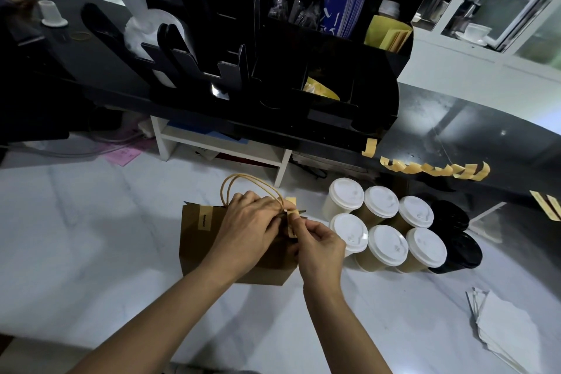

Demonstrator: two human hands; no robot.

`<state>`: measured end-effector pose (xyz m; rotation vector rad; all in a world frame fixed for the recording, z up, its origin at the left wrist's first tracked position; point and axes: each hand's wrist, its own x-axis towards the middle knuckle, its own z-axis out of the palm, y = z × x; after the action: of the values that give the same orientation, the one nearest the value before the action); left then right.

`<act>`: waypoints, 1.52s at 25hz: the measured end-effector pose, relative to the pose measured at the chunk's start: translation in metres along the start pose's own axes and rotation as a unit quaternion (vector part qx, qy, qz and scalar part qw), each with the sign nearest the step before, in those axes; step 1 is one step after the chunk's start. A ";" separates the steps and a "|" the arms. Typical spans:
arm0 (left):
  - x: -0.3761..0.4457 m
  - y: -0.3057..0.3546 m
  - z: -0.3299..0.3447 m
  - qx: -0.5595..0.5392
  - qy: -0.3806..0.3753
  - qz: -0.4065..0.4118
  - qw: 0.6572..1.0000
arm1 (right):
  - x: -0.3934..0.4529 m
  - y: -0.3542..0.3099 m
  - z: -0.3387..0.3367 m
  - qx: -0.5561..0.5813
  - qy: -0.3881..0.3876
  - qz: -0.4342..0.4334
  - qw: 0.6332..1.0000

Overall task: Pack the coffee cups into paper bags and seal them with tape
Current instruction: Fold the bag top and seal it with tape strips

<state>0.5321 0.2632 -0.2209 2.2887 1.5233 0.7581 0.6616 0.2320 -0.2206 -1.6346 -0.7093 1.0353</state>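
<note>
A brown paper bag [197,246] with twine handles [239,182] stands on the white counter, its top folded shut. One strip of tan tape [202,218] sticks across the fold at the left. My left hand [246,228] grips the bag's top edge near the right end. My right hand [318,243] pinches a second tape strip [293,217] against that same edge. Several coffee cups with white lids [382,231] stand in two rows just right of the bag, with two black-lidded cups [455,237] at the end.
Several cut tape strips [434,168] hang from the edge of the black shelf [455,130] behind the cups. A black organiser [303,70] with sleeves and bags stands on that shelf. A stack of white paper napkins [510,328] lies at the right.
</note>
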 end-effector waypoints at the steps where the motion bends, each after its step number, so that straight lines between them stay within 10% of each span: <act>1: 0.000 0.000 0.000 0.000 0.001 0.000 1.000 | 0.000 0.000 0.000 -0.002 -0.001 -0.002 1.000; 38: 0.002 0.014 -0.005 0.018 -0.027 -0.068 0.997 | 0.020 0.023 -0.026 -0.194 -0.026 -0.086 0.977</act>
<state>0.5407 0.2588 -0.2097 2.1841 1.6613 0.6322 0.6930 0.2301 -0.2459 -1.8411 -1.1211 0.8530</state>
